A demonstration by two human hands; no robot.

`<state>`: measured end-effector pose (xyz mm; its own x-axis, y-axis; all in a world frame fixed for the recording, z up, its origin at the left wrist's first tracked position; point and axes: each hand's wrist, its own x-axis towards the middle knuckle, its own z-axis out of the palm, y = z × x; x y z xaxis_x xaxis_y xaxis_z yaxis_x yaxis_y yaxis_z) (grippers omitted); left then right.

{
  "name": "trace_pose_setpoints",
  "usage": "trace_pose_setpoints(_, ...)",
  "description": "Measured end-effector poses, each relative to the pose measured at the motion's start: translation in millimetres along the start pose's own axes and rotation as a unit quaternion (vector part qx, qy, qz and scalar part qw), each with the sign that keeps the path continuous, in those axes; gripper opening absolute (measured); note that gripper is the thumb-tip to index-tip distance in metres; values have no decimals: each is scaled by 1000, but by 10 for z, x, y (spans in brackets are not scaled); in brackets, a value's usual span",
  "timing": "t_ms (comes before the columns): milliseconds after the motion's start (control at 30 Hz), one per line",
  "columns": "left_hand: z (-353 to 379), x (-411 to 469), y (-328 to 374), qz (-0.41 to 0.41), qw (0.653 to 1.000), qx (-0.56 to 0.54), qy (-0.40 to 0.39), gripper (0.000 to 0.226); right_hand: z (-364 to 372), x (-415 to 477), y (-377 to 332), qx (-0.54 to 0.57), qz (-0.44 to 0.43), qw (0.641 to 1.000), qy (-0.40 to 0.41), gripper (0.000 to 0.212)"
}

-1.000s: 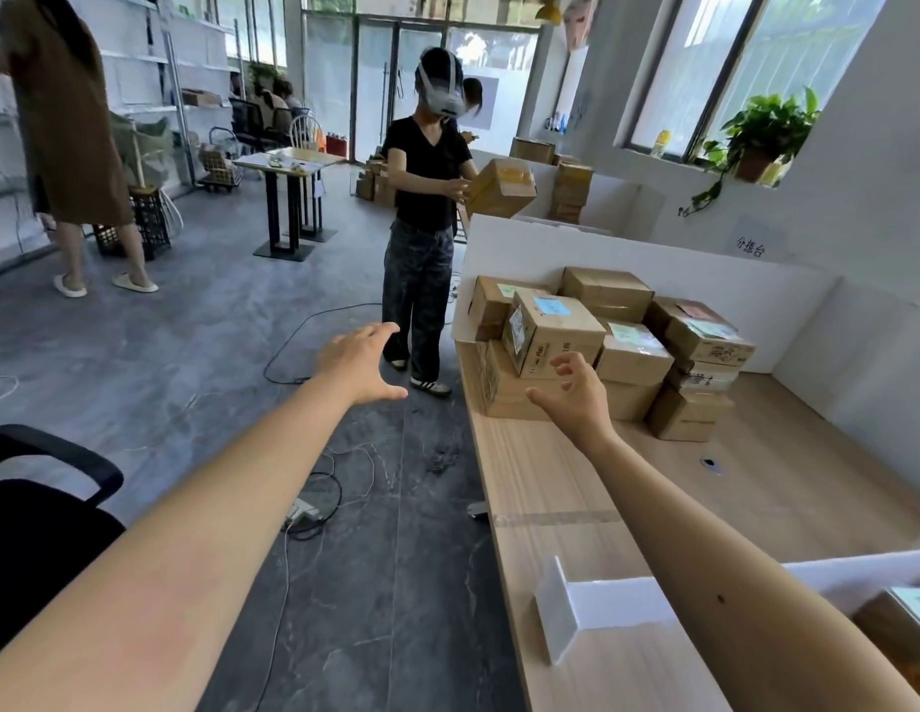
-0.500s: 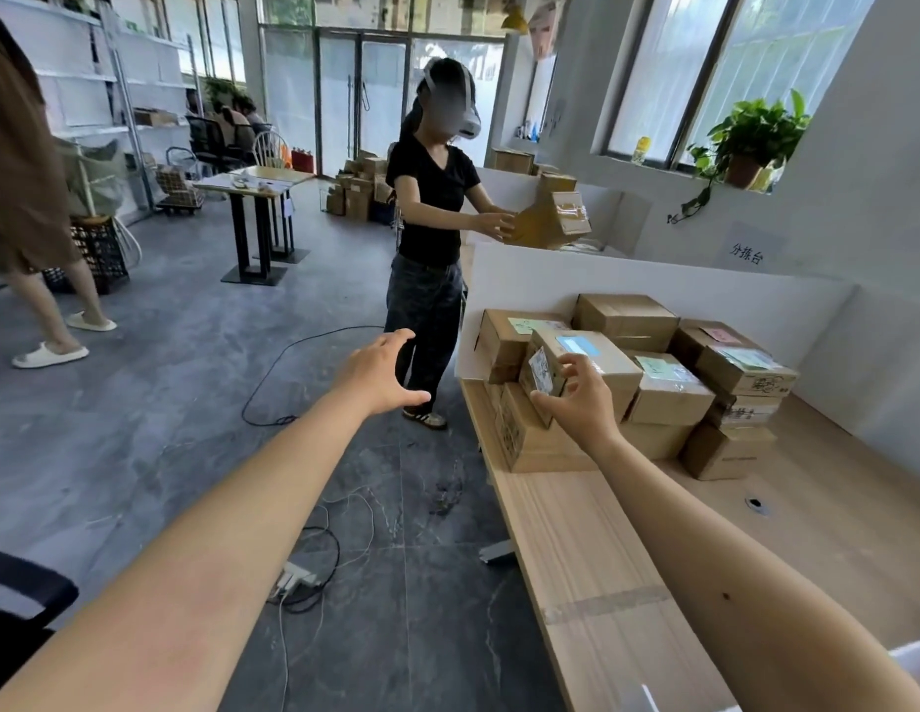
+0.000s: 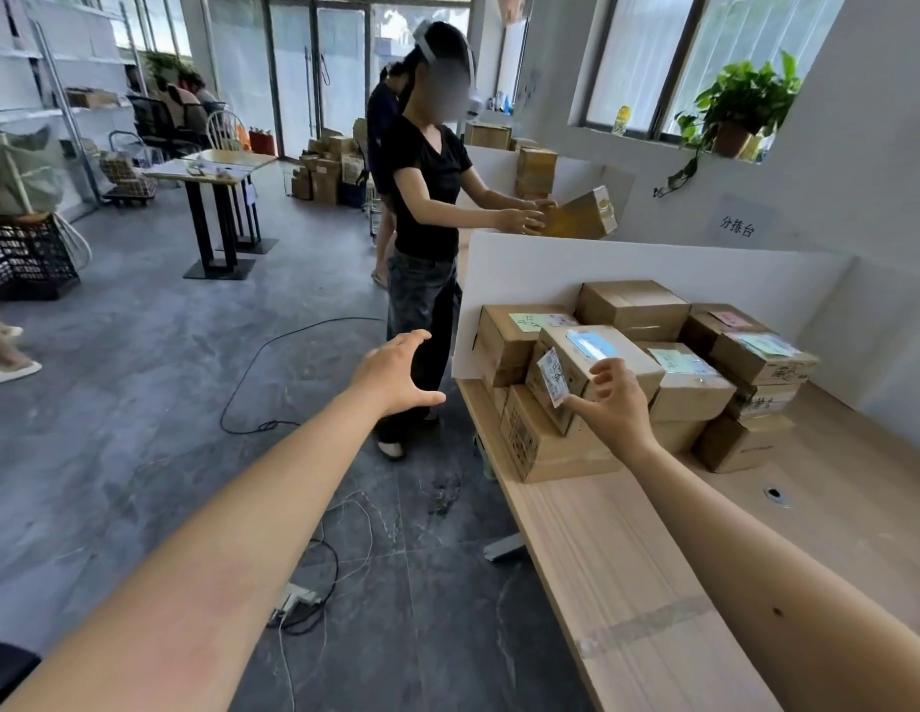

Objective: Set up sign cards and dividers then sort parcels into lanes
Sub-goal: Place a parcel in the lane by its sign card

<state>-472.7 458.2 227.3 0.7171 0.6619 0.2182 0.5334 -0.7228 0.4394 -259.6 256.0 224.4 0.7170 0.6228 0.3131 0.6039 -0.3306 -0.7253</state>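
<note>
Parcels (image 3: 638, 362) are stacked on the table (image 3: 617, 557) against a white divider (image 3: 653, 269). The right hand (image 3: 614, 403) is spread at the top box (image 3: 591, 362), the left hand (image 3: 396, 372) held apart off-table; a one-sided grip could topple neighbours.

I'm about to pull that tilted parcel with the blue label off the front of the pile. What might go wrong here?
1. The blue-label parcel sits tilted on a lower box at the table edge; only the right hand is near it, while the left hand hangs over the floor, so it may drop.
2. Neighbouring stacked parcels lie close alongside and could shift.
</note>
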Motion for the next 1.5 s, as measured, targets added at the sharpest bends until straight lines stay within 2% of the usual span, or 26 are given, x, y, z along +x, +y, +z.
trace_pose_setpoints(367, 249, 835, -20, 31, 999, 0, -16, 94, 192, 625, 232, 0, -4, 1000, 15, 43)
trace_pose_setpoints(600, 480, 1598, 95, 58, 998, -1, -34, 99, 184, 1248, 452, 30, 50, 995, 79, 34)
trace_pose_setpoints(733, 650, 2037, 193, 72, 996, 1, -46, 98, 181, 1571, 631, 32, 64, 994, 83, 34)
trace_pose_setpoints(1000, 1068, 2849, 468, 132, 984, -7, -116, 102, 67, 2081, 1030, 12, 82, 993, 85, 45)
trace_pose_setpoints(1200, 1371, 3133, 523, 148, 967, -67, -197, 113, 20, 2189, 1221, -4, 97, 992, 79, 49)
trace_pose_setpoints(1500, 1564, 3442, 495, 169, 953, -96, -234, 111, -53, 2164, 1398, 6, 153, 984, 92, 52)
